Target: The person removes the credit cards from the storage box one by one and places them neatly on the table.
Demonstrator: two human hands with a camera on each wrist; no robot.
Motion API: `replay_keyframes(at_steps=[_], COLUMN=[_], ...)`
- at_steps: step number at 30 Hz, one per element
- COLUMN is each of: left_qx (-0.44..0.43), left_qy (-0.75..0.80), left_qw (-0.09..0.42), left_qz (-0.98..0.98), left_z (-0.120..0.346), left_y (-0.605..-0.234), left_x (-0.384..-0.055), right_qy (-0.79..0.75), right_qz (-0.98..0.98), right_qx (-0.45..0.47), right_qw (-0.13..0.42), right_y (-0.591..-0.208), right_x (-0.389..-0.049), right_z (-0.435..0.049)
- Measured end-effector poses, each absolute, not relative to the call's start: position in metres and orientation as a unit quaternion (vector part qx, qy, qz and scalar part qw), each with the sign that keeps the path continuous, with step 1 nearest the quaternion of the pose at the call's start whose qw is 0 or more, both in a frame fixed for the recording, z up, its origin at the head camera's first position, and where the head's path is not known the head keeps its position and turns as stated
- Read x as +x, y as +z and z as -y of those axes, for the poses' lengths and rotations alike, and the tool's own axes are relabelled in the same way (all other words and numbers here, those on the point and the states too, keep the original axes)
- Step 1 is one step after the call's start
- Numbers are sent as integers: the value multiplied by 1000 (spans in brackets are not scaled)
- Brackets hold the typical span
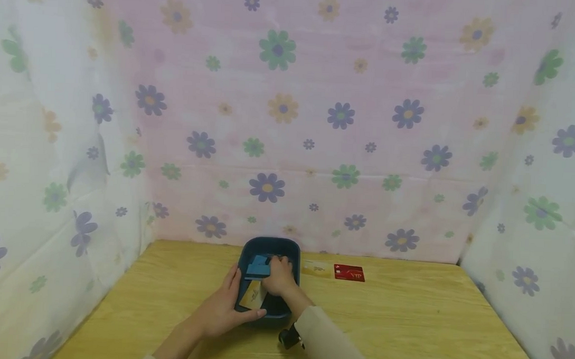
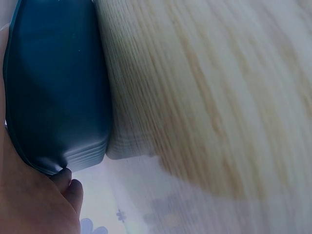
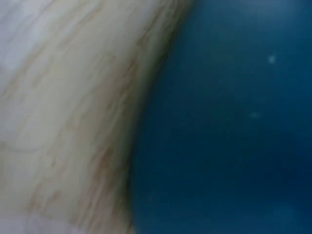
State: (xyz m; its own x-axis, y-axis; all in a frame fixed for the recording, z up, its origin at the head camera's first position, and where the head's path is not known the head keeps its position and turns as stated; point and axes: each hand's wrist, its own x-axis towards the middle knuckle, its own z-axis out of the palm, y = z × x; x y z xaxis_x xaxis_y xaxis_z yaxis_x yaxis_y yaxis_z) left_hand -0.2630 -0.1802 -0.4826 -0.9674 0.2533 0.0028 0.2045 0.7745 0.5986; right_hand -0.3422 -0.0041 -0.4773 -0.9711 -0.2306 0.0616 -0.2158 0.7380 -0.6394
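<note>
A dark blue plastic bin (image 1: 272, 241) stands on the table, and its smooth outer side fills much of both wrist views. My left hand (image 1: 218, 310) holds the bin at its left side and near edge, thumb along the near rim. In the left wrist view, the fingertips (image 2: 73, 192) curl against the bin's ribbed end. My right hand (image 1: 280, 277) reaches inside, fingers bent downward beside some blue cards (image 1: 258, 267). I cannot tell whether it pinches anything. A gold card (image 1: 253, 295) leans in the near part of the bin.
Right of the bin, another gold card (image 1: 316, 269) lies flat on the wooden table (image 1: 416, 311). Beside it is a red card (image 1: 349, 272) marked VIP. Flower-patterned cloth (image 1: 308, 122) hangs behind the table and along both sides. A small black device (image 1: 289, 338) sits at my right wrist.
</note>
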Motion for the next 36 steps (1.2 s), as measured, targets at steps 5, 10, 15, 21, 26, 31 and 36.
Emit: replay_keyframes(at_steps=[5, 10, 15, 21, 26, 31, 36], left_qx=[119, 117, 117, 118, 120, 124, 122], left_qy=[315, 314, 317, 313, 309, 309, 308], left_qw=[40, 42, 40, 35, 34, 32, 30], left_qz=[-941, -941, -940, -942, -943, -942, -943], left_z=[179, 177, 176, 177, 178, 179, 178], left_y=[-482, -486, -485, -483, -483, -482, -481], left_x=[-263, -262, -262, -262, -264, -263, -262], right_qy=[-312, -307, -321, -319, -309, -308, -329], right_qz=[-944, -947, -942, -942, -945, -944, -937], right_qx=[-106, -97, -96, -100, -102, -107, -116], right_qw=[6, 8, -3, -26, -37, -43, -33], right_y=[-483, -487, -486, -485, -485, -486, -487], right_x=[-344, -344, -344, -345, -346, -344, -344], right_z=[6, 5, 5, 8, 8, 8, 8])
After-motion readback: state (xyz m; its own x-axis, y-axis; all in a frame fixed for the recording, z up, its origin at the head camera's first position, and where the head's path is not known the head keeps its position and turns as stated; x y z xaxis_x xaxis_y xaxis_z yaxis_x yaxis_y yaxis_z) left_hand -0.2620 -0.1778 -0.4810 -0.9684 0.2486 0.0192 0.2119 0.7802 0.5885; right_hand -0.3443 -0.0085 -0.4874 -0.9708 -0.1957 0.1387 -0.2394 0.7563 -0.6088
